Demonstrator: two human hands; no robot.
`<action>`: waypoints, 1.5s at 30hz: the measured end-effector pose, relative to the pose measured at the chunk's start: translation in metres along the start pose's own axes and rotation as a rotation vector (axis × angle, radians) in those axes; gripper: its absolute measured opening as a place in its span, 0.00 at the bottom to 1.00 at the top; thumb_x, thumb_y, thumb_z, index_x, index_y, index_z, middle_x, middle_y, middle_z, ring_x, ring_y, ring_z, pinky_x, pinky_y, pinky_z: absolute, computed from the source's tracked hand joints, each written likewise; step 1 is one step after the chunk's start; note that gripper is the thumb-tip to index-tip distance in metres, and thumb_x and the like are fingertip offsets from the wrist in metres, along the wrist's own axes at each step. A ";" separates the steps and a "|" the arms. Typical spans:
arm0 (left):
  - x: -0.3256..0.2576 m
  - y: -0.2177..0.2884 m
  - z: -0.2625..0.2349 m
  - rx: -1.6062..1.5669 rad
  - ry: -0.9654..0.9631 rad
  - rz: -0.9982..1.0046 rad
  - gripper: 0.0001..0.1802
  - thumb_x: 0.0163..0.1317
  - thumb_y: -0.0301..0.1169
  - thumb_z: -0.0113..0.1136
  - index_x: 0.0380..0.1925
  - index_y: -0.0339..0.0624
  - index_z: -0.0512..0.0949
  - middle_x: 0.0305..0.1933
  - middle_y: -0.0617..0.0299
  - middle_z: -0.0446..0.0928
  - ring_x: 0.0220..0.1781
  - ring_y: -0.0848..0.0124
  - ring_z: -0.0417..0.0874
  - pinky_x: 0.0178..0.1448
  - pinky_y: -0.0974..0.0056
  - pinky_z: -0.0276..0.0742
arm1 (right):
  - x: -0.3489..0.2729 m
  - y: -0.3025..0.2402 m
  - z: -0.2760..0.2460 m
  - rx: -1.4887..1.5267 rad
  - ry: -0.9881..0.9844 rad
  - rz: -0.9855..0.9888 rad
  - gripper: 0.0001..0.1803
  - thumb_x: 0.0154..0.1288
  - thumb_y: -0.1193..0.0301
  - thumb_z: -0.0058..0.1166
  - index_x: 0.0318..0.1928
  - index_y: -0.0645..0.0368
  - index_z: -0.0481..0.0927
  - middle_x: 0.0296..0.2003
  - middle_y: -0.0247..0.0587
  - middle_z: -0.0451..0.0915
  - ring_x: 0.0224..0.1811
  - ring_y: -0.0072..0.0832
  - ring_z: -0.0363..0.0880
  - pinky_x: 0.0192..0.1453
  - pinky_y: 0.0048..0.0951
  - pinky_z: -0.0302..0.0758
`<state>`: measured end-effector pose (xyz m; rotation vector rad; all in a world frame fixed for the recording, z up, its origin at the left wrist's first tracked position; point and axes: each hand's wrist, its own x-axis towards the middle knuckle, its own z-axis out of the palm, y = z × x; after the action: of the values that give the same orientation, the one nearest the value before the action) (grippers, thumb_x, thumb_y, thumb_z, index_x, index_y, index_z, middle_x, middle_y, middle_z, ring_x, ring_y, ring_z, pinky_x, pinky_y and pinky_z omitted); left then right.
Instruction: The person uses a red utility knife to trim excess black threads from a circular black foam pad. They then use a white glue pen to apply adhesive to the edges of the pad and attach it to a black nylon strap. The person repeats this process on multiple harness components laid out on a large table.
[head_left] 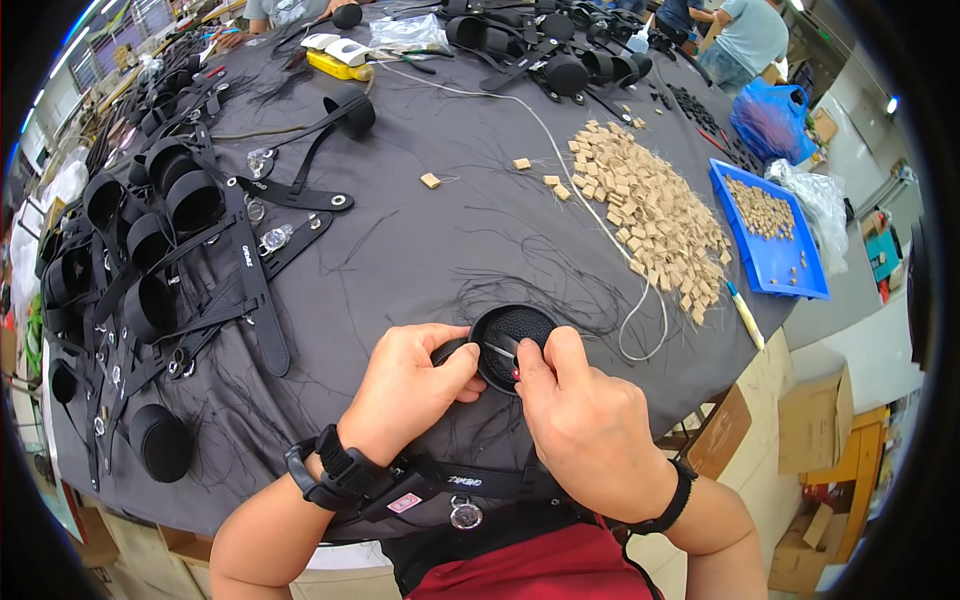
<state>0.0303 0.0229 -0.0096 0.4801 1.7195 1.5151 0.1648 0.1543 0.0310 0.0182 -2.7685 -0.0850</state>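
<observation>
While my left hand (415,375) steadies a black round cup (512,325) at the near side of the table, my right hand (590,420) works inside it. Cup's open side faces up, pebbled lining showing. Left thumb and fingers close on its left rim; right thumb and fingers pinch together around a thin silvery tool (497,350), its thin end lying across the inside. Exact kind of tool: can't tell, my fingers cover part of it. A bit of red shows by my right fingertips.

Just below, between my wrists, a black strap (440,480) runs sideways with a round metal piece (466,515) hanging off it. Loose black threads (545,285) curl on the grey cloth (430,260) beyond the cup.

Farther right, a heap of small tan square pieces (640,200), a pale cord (530,110) running by it; then a blue tray (765,265) with more such pieces, and a light-handled tool (746,318) near the table edge. Left side: many black cups on straps (150,245), tangled together, plus one rounded cup (160,443) nearer me. Far side: a yellow-and-white object (338,65), more black cups, and a person in a pale shirt (755,45).
</observation>
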 end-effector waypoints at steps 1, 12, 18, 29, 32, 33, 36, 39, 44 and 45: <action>0.000 0.000 0.000 0.001 0.003 0.002 0.20 0.69 0.26 0.57 0.54 0.16 0.74 0.36 0.49 0.84 0.34 0.66 0.89 0.40 0.66 0.87 | 0.000 0.000 0.001 -0.011 0.007 0.001 0.10 0.59 0.79 0.58 0.40 0.73 0.80 0.32 0.39 0.68 0.14 0.20 0.72 0.14 0.23 0.66; -0.002 0.000 0.003 -0.021 0.032 0.019 0.20 0.68 0.28 0.59 0.52 0.18 0.77 0.32 0.51 0.86 0.32 0.72 0.89 0.38 0.71 0.85 | 0.001 -0.001 0.002 -0.046 0.014 -0.011 0.09 0.59 0.79 0.59 0.39 0.72 0.81 0.32 0.38 0.69 0.14 0.19 0.71 0.14 0.23 0.65; -0.002 -0.002 0.002 -0.023 0.030 0.021 0.20 0.67 0.28 0.59 0.52 0.19 0.77 0.33 0.51 0.86 0.32 0.72 0.88 0.38 0.70 0.85 | 0.000 -0.006 0.000 -0.117 -0.024 0.007 0.12 0.58 0.77 0.60 0.42 0.71 0.82 0.33 0.39 0.69 0.15 0.19 0.72 0.16 0.23 0.67; -0.001 -0.002 0.003 -0.025 0.007 0.017 0.19 0.68 0.27 0.58 0.52 0.19 0.77 0.34 0.52 0.85 0.33 0.71 0.88 0.39 0.69 0.86 | -0.003 -0.006 -0.007 -0.071 -0.083 0.022 0.16 0.60 0.75 0.61 0.47 0.70 0.83 0.33 0.40 0.69 0.18 0.22 0.74 0.20 0.25 0.70; -0.001 -0.003 0.002 -0.033 0.008 0.024 0.20 0.67 0.28 0.58 0.52 0.19 0.77 0.33 0.53 0.86 0.33 0.72 0.88 0.39 0.70 0.85 | -0.002 -0.006 -0.006 -0.096 -0.072 0.015 0.15 0.60 0.75 0.61 0.47 0.70 0.83 0.33 0.39 0.69 0.17 0.22 0.74 0.20 0.24 0.69; -0.001 -0.003 0.002 -0.036 0.004 0.026 0.20 0.67 0.28 0.58 0.52 0.19 0.77 0.33 0.53 0.86 0.33 0.72 0.88 0.39 0.70 0.85 | -0.001 -0.007 -0.005 -0.095 -0.072 0.017 0.15 0.60 0.75 0.61 0.47 0.70 0.83 0.33 0.39 0.69 0.17 0.22 0.74 0.20 0.24 0.69; -0.002 -0.002 0.003 -0.012 0.015 0.030 0.20 0.67 0.28 0.58 0.52 0.19 0.77 0.32 0.53 0.86 0.32 0.72 0.88 0.38 0.70 0.85 | -0.001 -0.007 -0.004 -0.095 -0.067 0.020 0.15 0.60 0.74 0.61 0.47 0.70 0.82 0.33 0.39 0.69 0.17 0.21 0.73 0.19 0.24 0.69; -0.001 -0.003 0.003 -0.020 0.019 0.032 0.20 0.67 0.28 0.59 0.51 0.19 0.78 0.32 0.53 0.86 0.32 0.72 0.88 0.38 0.70 0.85 | -0.001 -0.008 -0.003 -0.120 -0.065 0.018 0.16 0.60 0.73 0.62 0.47 0.70 0.82 0.33 0.39 0.69 0.17 0.21 0.73 0.19 0.24 0.69; -0.002 -0.002 0.003 -0.014 0.010 0.030 0.20 0.67 0.28 0.59 0.51 0.20 0.78 0.32 0.53 0.86 0.32 0.72 0.88 0.38 0.70 0.85 | -0.003 -0.011 0.002 -0.165 0.024 0.011 0.10 0.57 0.79 0.60 0.40 0.72 0.82 0.33 0.37 0.72 0.13 0.16 0.69 0.14 0.20 0.66; -0.002 -0.001 0.003 -0.010 0.005 0.029 0.20 0.67 0.29 0.59 0.51 0.20 0.78 0.32 0.53 0.86 0.32 0.72 0.88 0.38 0.70 0.85 | -0.004 -0.011 0.003 -0.163 0.020 0.007 0.11 0.57 0.79 0.60 0.42 0.72 0.83 0.33 0.37 0.72 0.13 0.16 0.69 0.14 0.20 0.66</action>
<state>0.0338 0.0233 -0.0102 0.4979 1.7149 1.5462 0.1673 0.1432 0.0265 -0.0326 -2.7325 -0.3059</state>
